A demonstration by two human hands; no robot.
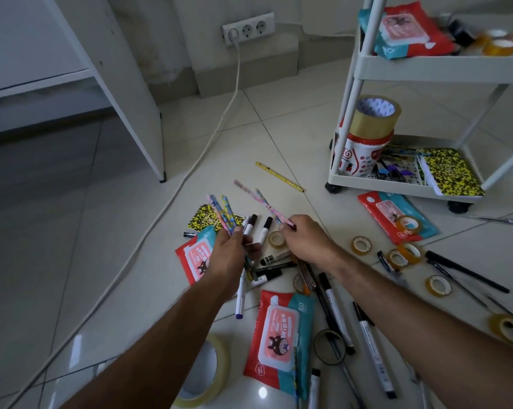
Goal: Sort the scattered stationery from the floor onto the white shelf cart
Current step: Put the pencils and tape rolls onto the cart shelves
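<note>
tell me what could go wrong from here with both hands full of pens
The left hand grips a loose, fanned bundle of pens; adding the patterned pens pinched by the right hand could let some slip. Small tape rolls and markers around the forearms could get knocked and roll off.

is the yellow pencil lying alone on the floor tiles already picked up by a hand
No, the yellow pencil lies on the tiles, apart from both the left hand and right hand.

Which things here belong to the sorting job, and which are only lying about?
Belongs to the job:
- patterned pencils in the left hand
- pink pencil in the right hand
- yellow pencil on the floor
- white shelf cart

Just lying about:
- white wall socket strip
- white power cable
</note>
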